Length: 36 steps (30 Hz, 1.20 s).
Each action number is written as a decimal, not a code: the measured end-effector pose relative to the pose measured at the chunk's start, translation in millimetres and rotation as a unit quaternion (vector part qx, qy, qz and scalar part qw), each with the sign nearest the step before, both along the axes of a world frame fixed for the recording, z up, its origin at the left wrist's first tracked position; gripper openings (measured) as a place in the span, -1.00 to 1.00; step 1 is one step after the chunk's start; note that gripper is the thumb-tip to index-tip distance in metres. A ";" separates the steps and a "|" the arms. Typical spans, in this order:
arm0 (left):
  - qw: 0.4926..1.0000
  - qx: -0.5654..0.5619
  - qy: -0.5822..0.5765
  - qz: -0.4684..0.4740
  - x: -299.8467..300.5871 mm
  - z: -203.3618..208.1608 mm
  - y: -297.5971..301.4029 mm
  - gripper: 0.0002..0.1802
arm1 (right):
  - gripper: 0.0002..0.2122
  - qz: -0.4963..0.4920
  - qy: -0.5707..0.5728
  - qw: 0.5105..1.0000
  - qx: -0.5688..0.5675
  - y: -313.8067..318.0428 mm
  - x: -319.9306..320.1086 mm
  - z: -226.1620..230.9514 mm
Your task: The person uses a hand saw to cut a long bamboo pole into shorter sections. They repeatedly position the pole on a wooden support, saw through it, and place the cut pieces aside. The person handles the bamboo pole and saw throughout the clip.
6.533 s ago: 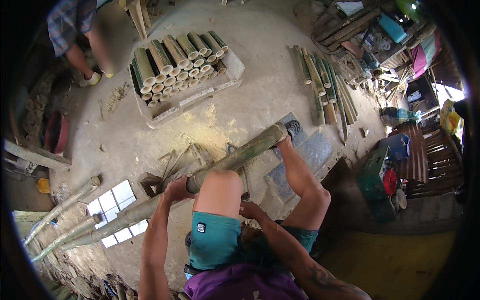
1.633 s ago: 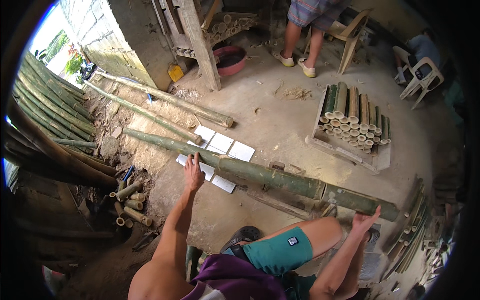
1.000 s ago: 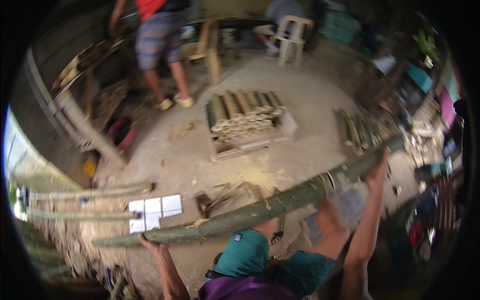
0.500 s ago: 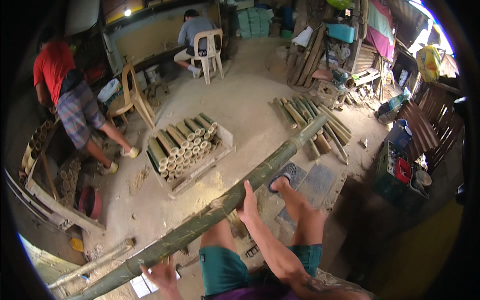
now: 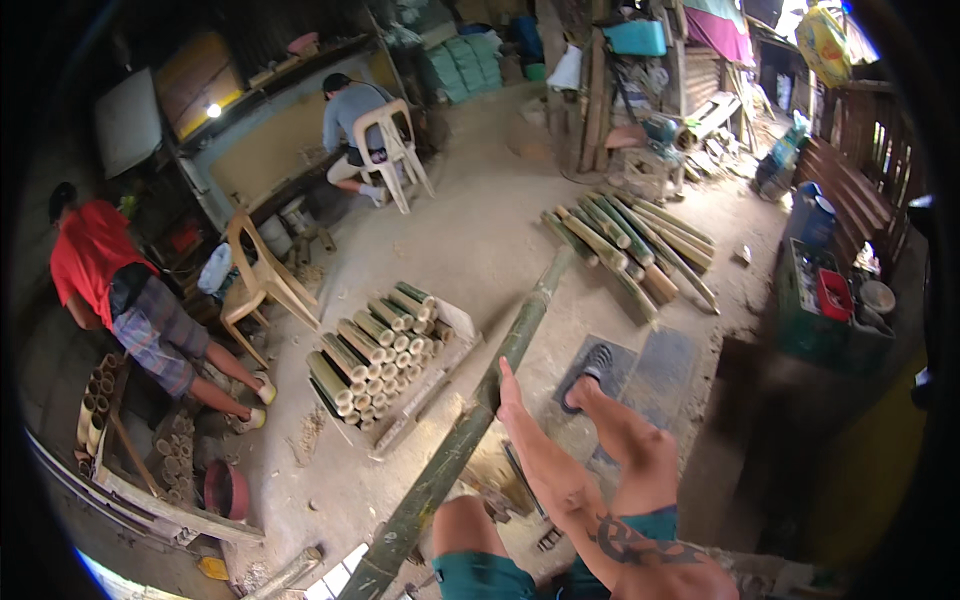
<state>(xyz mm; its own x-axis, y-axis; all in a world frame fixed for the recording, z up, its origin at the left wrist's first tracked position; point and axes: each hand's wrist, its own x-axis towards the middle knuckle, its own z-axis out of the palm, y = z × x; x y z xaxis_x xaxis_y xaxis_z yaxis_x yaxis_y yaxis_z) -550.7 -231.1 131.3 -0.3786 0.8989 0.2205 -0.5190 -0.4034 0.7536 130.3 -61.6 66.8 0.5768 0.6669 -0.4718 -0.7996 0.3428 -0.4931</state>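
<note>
A long green bamboo pole (image 5: 432, 492) slants across in front of me, from the lower edge up toward a pile of split bamboo. My right hand (image 5: 512, 395) grips it near the middle. The thumb lies up along the pole's side, while the other fingers are hidden behind it. My left hand is out of view. Below the pole, near my knee, is a cluttered low spot with wooden pieces, too shaded to make out fully.
A tray (image 5: 425, 392) holds several stacked cut bamboo tubes (image 5: 375, 350). Bamboo lengths (image 5: 630, 240) lie ahead. A person in red (image 5: 110, 260) stands left; another sits on a white chair (image 5: 385, 135). A green crate (image 5: 830, 330) stands right, a maroon basin (image 5: 226, 490) at lower left.
The pole has swung to a steeper slant, its far end moving left. My right hand has stayed on it. My left hand, seen by the pole before, has left the picture. The view has turned.
</note>
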 end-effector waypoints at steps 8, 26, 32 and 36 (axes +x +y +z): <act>0.993 -0.094 -0.008 -0.070 61.6 -27.6 -20.1 -0.19 | -0.23 0.137 -0.129 0.982 -0.009 42.7 17.5 -13.4; 0.874 0.269 0.397 0.078 401.8 300.4 181.7 -0.47 | -0.28 0.024 -0.802 0.564 -0.197 -243.4 20.1 259.1; 0.866 0.447 0.211 0.072 526.7 437.3 147.9 -0.49 | -0.26 -0.105 -0.851 0.449 -0.251 -247.5 35.9 340.5; 0.840 0.513 0.076 -0.160 577.7 456.7 92.0 -0.39 | -0.19 -0.198 -0.851 0.406 -0.267 -219.1 56.1 364.9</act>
<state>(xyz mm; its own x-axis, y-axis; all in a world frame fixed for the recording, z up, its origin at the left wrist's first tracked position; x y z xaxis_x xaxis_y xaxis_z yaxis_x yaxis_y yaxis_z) 27.1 -139.1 588.0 -0.0504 0.2555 0.9655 -0.6541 -0.7390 0.1614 186.3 -280.6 431.7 0.3824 0.4274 0.8192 0.9216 -0.2405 -0.3048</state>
